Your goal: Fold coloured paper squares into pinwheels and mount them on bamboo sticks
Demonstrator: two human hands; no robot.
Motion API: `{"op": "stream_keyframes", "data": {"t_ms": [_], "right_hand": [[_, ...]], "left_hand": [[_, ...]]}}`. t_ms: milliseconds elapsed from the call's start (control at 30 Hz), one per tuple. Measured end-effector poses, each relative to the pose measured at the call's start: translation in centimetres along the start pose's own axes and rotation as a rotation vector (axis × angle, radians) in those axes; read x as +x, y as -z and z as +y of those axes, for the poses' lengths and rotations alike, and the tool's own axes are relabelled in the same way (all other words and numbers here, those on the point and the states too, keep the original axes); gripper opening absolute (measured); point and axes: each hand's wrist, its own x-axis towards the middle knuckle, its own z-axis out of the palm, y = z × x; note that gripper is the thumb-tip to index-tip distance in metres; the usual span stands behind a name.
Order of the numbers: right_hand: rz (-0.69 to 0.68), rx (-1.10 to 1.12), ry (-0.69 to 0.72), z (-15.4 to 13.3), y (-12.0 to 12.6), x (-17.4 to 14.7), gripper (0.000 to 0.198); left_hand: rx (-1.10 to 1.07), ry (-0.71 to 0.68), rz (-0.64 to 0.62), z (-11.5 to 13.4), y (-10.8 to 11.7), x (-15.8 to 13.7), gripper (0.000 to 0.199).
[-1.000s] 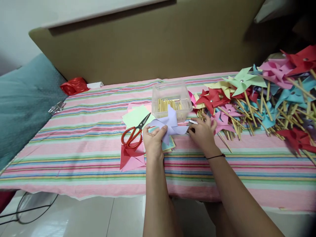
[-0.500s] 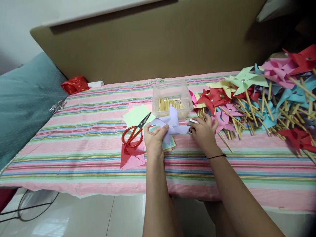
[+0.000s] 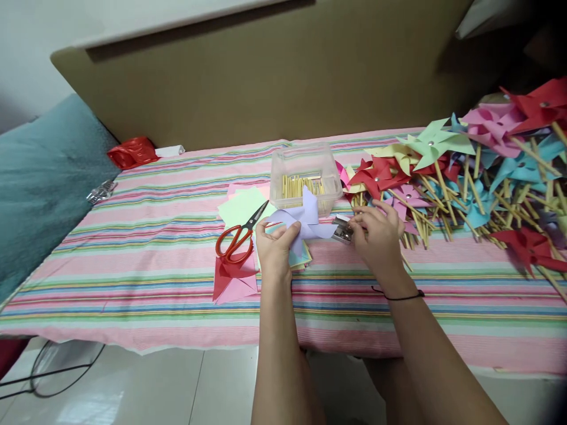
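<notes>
Grasping the lilac paper pinwheel (image 3: pixel 305 222) near its centre, the left hand (image 3: pixel 275 251) holds it just in front of the clear plastic box (image 3: pixel 305 154). The right hand (image 3: pixel 380 239) touches a metal container (image 3: pixel 342 230) at the box's front right; whether its fingertips grip anything cannot be told. Current step, by judgement: securing the folded blades; the next move likely calls for picking a fastener from the container. The pinwheel's long axis runs roughly left to right; one blade points toward the box, another toward the container. Wooden sticks (image 3: pixel 296 188) sit inside the box.
</notes>
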Motion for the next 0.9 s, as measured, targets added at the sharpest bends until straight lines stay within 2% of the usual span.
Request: {"op": "stream_keyframes", "data": {"t_ms": [100,200,333,500,600,667,767,900], "right_hand": [[0.012,0.347,-0.242,-0.3,1.1,-0.5,0.010],[-0.002,0.714,-0.530,-0.7,1.5,-1.0,0.014],[0.043,0.987,-0.662,-1.2,1.4,-1.0,0.019],[0.047,1.074,-0.799,-1.3,1.9,-0.5,0.020],[0.034,1.072,-0.822,-1.3,2.3,-0.3,0.020],[0.045,1.074,-0.789,-1.3,2.5,-0.3,0.019],[0.039,1.062,-0.688,-1.6,2.7,-0.3,0.017],[-0.064,1.088,-0.512,-2.4,2.8,-0.5,0.015]], "left_hand": [[0.047,-0.021,-0.023,-0.4,-0.3,0.0,0.068],[0.099,-0.045,-0.045,-0.8,-0.6,-0.2,0.066],[0.147,-0.064,-0.039,-1.1,-0.9,-0.3,0.066],[0.196,-0.084,-0.035,-1.4,-1.1,-0.1,0.065],[0.207,-0.096,-0.054,-1.5,-1.2,-0.1,0.063],[0.220,-0.106,-0.074,-1.6,-1.3,-0.3,0.062],[0.269,-0.116,-0.101,-1.5,-1.7,-0.7,0.060],[0.307,-0.132,-0.127,-1.3,-2.2,-1.3,0.058]]}}
